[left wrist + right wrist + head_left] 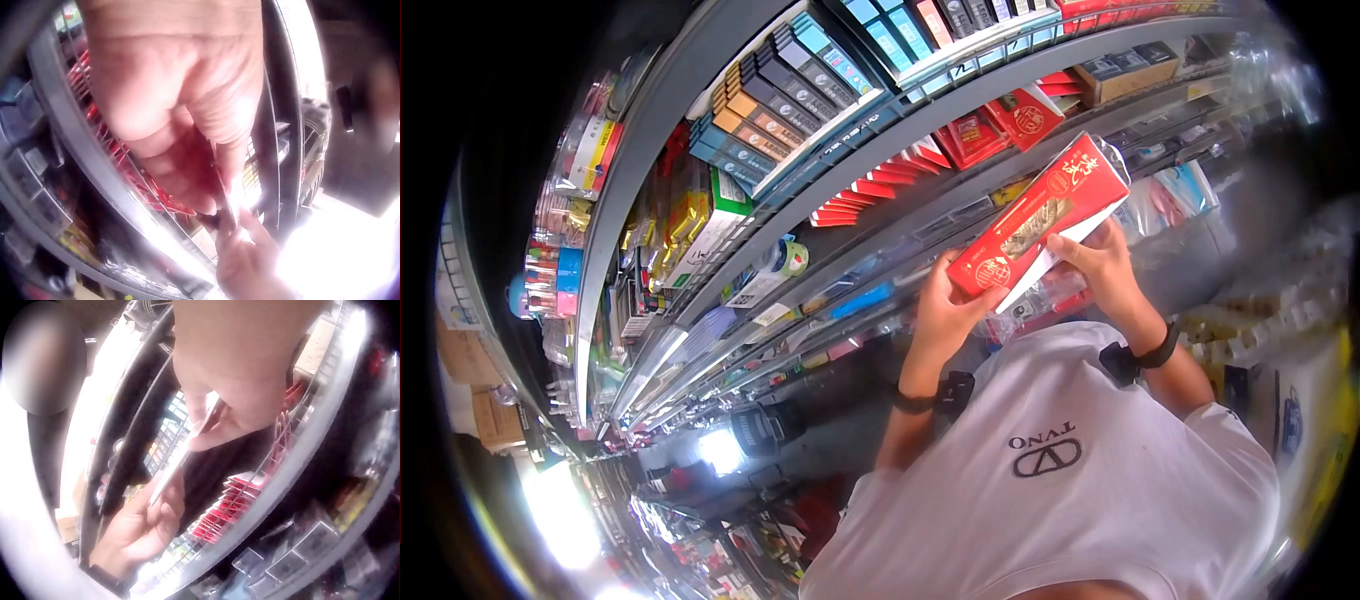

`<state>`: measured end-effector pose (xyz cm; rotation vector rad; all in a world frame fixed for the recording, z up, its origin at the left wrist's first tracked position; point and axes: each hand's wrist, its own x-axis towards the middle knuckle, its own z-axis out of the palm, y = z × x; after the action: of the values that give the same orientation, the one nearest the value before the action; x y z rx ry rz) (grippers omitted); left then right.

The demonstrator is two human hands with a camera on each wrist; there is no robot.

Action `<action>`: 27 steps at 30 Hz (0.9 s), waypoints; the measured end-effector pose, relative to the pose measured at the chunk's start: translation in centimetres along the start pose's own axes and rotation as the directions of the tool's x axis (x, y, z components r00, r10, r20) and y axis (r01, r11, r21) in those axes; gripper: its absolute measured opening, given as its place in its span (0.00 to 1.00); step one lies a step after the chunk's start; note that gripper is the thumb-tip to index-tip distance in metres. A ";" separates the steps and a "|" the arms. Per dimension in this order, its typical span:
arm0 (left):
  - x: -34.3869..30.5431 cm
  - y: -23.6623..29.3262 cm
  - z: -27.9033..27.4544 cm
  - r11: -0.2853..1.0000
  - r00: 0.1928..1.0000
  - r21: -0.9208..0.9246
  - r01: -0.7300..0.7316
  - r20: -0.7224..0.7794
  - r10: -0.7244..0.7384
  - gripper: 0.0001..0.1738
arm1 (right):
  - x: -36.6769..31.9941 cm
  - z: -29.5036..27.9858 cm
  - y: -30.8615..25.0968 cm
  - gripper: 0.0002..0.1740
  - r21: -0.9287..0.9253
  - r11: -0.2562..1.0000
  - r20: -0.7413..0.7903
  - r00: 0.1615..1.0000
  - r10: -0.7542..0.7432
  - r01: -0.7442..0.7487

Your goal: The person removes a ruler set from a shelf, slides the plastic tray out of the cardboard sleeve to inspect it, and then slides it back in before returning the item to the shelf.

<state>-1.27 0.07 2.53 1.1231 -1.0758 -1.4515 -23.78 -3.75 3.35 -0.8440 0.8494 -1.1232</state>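
Note:
Both hands hold a red envelope pack (1055, 205) with gold lettering and a white edge, tilted in front of the chest. My left hand (940, 315) grips its lower left end, thumb over the printed face. At the lower right side my right hand (1108, 275) pinches it, thumb along the white edge. In the right wrist view the pack (169, 472) shows nearly edge-on as a thin pale strip between my right hand (234, 400) and my left hand (140, 528). The left wrist view has my left hand (181, 94) large, its palm showing, and my right hand (250, 262) below.
Behind the pack runs a shelf with more red envelopes (880, 180) in a fanned row. Above them stand several small boxes (780, 100) behind a wire rail (880, 110). A cardboard box (1128, 72) sits at the upper right. Lower shelves carry plastic-wrapped goods.

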 end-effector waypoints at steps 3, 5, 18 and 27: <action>0.0 -0.4 -0.4 0.999 0.999 0.005 -0.034 0.011 0.034 0.38 | 0.0 -0.1 0.6 0.22 0.039 0.999 -0.021 1.000 -0.016 0.017; 0.0 -1.1 0.4 0.995 0.995 -0.021 -0.100 -0.018 0.100 0.38 | -0.1 -0.2 0.7 0.23 0.022 1.000 -0.034 0.999 -0.001 0.002; -0.1 0.9 -3.1 0.991 0.997 0.130 0.038 -0.066 -0.030 0.25 | 0.0 -4.5 0.8 0.19 -0.155 0.987 -0.030 0.999 -0.040 0.035; -0.3 1.1 -3.7 0.994 0.999 0.105 0.001 -0.051 0.005 0.20 | -0.2 -4.4 1.1 0.21 -0.079 0.997 -0.031 0.999 0.014 -0.016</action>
<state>2.57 -0.05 2.93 1.2263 -1.1275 -1.3706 -27.36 -3.87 0.49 -0.8863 0.9293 -1.0975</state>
